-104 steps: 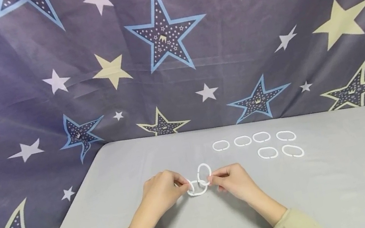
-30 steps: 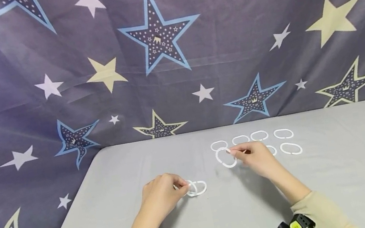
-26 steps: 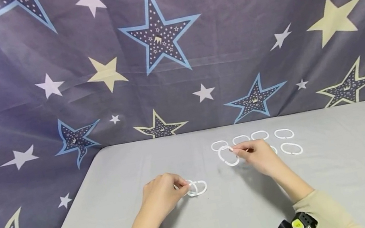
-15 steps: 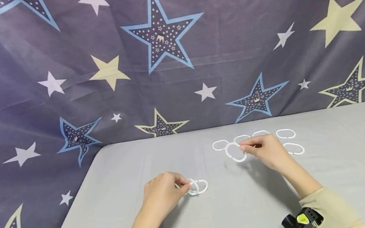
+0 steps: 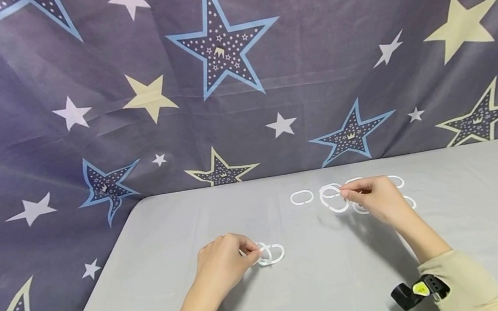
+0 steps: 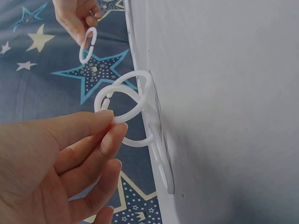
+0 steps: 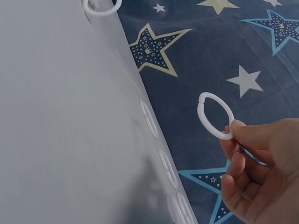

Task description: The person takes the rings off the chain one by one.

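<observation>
A short chain of linked white plastic rings (image 5: 270, 254) rests on the grey table (image 5: 303, 290). My left hand (image 5: 255, 251) pinches its left end between thumb and fingers; in the left wrist view the pinched ring (image 6: 126, 100) stands raised off the surface. My right hand (image 5: 343, 194) pinches a single white ring (image 5: 334, 199) and holds it just above the loose rings at the back right. The right wrist view shows this ring (image 7: 215, 115) held up at my fingertips (image 7: 233, 133), clear of the table.
Several loose white rings lie in rows at the back right, one (image 5: 301, 197) to the left of my right hand, others (image 5: 407, 201) partly hidden behind it. A star-patterned cloth (image 5: 224, 71) hangs behind the table. A black strap (image 5: 418, 291) sits on my right wrist.
My right hand has left the chain and carried a single ring away to the back right, over the loose rings. My left hand has kept hold of the chain in place.
</observation>
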Motion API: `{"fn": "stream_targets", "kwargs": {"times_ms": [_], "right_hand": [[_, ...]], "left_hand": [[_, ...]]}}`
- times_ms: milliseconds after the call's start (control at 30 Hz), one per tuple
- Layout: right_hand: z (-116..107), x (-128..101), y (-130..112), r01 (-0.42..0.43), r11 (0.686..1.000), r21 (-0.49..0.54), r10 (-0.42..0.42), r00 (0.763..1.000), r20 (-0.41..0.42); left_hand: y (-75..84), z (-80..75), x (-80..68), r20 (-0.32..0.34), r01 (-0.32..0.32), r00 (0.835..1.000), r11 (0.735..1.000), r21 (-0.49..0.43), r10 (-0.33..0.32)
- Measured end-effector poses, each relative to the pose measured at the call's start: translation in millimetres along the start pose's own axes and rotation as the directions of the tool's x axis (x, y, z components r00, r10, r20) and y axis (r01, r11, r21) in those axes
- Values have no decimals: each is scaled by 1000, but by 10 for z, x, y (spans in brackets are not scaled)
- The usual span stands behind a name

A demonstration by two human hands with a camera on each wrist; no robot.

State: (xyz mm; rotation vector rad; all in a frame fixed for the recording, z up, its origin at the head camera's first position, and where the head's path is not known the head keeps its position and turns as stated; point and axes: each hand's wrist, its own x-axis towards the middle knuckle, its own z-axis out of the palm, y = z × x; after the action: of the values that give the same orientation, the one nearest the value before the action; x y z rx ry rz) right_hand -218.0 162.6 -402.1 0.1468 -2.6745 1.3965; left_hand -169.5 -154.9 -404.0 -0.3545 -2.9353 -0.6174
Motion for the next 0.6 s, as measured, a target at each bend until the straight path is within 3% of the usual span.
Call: {"fn": "stream_targets", "kwargs": {"times_ms": [233,600], "right_hand": [[-24,7,42,45,999,-24,-45,999,-6],[89,51,131,169,980,-107,-164,985,52]], "left_hand": [[21,-6,1,7,-1,1000,1000,-14,1],[20,-15,-22,29,12,1000,1000,-23,-11]]}}
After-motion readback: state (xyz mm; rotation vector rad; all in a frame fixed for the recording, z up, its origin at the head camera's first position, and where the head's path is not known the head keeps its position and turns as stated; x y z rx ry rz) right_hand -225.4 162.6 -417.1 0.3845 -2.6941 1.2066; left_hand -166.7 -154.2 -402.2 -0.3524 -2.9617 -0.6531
